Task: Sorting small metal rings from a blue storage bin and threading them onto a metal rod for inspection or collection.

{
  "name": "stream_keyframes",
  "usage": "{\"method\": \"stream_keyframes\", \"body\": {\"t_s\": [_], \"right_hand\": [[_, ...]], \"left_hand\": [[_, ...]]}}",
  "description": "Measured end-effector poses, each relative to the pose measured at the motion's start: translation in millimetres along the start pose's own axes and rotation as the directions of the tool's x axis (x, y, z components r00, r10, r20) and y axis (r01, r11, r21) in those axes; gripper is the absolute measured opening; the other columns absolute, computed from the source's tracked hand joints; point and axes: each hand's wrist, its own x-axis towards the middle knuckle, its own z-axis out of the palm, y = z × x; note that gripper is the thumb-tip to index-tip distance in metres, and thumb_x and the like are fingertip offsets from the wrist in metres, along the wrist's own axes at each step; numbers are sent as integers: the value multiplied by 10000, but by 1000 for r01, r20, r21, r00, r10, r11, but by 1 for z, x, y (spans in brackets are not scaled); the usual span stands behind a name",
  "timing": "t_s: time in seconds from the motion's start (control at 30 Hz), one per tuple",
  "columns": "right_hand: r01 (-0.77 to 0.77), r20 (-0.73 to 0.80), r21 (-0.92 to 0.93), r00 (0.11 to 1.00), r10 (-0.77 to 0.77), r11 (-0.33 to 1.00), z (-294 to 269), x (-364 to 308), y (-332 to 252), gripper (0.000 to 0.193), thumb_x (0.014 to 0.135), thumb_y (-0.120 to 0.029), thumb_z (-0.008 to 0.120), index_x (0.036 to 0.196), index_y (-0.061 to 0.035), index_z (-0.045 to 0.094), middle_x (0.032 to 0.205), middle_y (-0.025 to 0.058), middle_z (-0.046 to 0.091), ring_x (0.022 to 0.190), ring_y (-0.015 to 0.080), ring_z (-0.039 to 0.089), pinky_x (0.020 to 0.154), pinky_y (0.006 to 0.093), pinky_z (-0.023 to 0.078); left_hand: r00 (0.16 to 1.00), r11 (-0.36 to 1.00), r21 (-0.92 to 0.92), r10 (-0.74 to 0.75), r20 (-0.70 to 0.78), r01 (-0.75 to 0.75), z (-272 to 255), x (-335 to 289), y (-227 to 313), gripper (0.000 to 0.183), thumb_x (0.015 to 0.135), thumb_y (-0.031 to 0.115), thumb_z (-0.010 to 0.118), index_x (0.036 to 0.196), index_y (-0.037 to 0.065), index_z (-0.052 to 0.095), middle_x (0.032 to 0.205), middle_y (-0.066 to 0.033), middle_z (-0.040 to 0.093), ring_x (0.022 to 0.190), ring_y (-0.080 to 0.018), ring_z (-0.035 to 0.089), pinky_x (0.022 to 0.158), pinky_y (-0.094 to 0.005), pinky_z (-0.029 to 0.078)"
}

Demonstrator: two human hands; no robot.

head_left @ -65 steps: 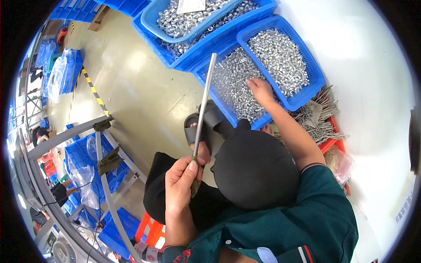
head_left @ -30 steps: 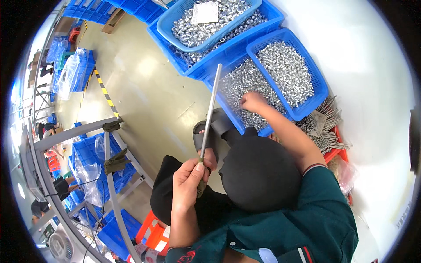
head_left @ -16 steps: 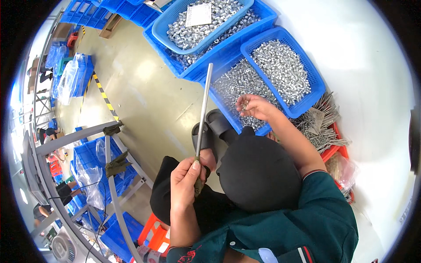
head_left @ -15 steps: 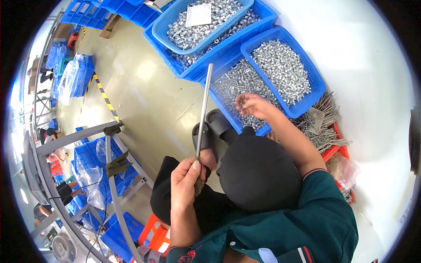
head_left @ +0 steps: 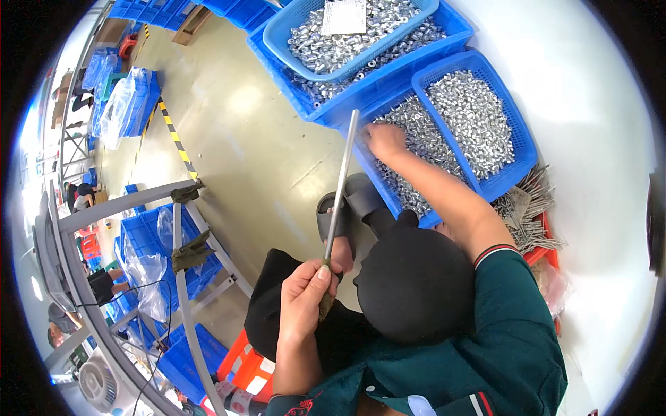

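My left hand (head_left: 305, 295) is wrapped round the lower end of a long thin metal rod (head_left: 341, 180). Dark greenish wrapping (head_left: 326, 305) shows below the grip. The rod slants up and away, its far tip bare. Beside that upper part is my right hand (head_left: 386, 141), fingers bent together; whatever they pinch is too small or hidden to make out. It hangs over the left wall of a blue bin (head_left: 381, 191) full of small silvery metal pieces (head_left: 423, 135). Whether the fingertips touch the rod, I cannot tell.
A blue mesh basket (head_left: 531, 149) of similar pieces rests over the bin's right side. Farther off, a light blue basket (head_left: 274, 48) with a paper slip stands in another blue bin. Metal rods (head_left: 531, 208) pile in a red crate at right. A grey frame (head_left: 118, 206) stands left.
My right hand has moved from above the loose pieces to beside the rod's upper part. The left hand keeps its grip on the rod. The whole view has shifted slightly.
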Motion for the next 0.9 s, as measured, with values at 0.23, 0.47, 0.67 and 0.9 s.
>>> {"method": "stream_keyframes", "body": {"t_s": [0.23, 0.47, 0.67, 0.9], "right_hand": [[141, -102, -78, 984, -149, 987, 16, -2, 14, 141, 744, -178, 524, 791, -97, 629, 838, 126, 623, 773, 329, 614, 664, 445, 487], [42, -45, 14, 998, -42, 999, 8, -1, 16, 171, 759, -221, 528, 829, -123, 650, 859, 107, 630, 790, 308, 614, 679, 442, 484], [-17, 21, 31, 1000, 16, 999, 1, -7, 6, 208, 762, -275, 566, 871, -133, 674, 908, 111, 641, 856, 307, 615, 737, 427, 490], [-281, 210, -17, 937, 279, 959, -6, 7, -12, 262, 773, -313, 574, 906, -112, 678, 952, 137, 644, 907, 314, 616, 782, 422, 484]], "left_hand": [[999, 1000, -16, 11, 37, -10, -3, 2, 0, 260, 901, 237, 499, 933, -13, 563, 611, -40, 519, 447, -84, 432, 395, -192, 319], [999, 999, -16, 35, 25, -34, -4, 0, -3, 253, 898, 231, 507, 926, -12, 571, 609, -38, 520, 453, -83, 432, 406, -191, 320], [999, 998, -62, -28, 45, 31, -1, -2, 4, 222, 920, 165, 476, 951, -33, 570, 633, -9, 487, 553, -68, 404, 499, -198, 307], [998, 998, -44, -51, 38, 53, -1, 0, 5, 226, 920, 165, 475, 965, -34, 572, 635, -7, 486, 548, -65, 403, 493, -195, 302]]}}
